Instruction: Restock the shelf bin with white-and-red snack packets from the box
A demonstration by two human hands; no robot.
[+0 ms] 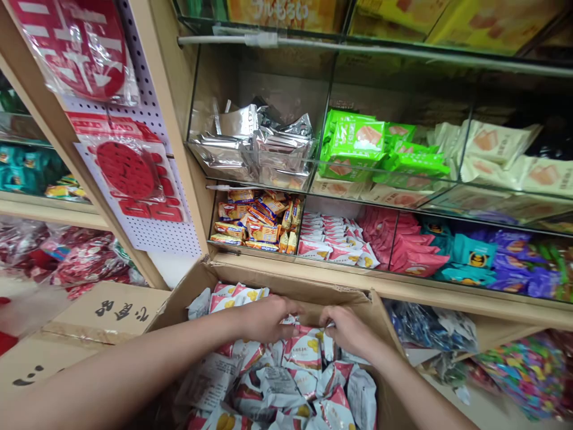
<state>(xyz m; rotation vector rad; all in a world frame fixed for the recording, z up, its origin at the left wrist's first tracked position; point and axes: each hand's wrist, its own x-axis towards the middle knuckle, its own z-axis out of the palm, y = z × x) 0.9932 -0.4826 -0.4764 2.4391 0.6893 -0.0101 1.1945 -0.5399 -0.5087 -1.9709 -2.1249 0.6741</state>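
Note:
An open cardboard box (286, 276) in front of me holds many small white and pink snack packets (303, 349) with yellow pictures, some turned to their grey printed backs. Both hands reach into its far side. My left hand (271, 319) is closed, its thumb and fingers curled round part of a packet. Just to its right, my right hand (347, 329) has bent fingers gripping a packet's edge, partly hidden beneath them. Matching packets (329, 242) stand in rows in the low shelf compartment beyond the box.
Clear shelf bins hold orange-wrapped snacks (255, 221), silver packets (264, 146), green packets (353, 143), pink packets (414, 251) and teal packets (474, 254). Red decorations (128, 170) hang on a pegboard at left. Another closed carton (105, 313) sits beside the box. Colourful bagged goods (528, 370) lie lower right.

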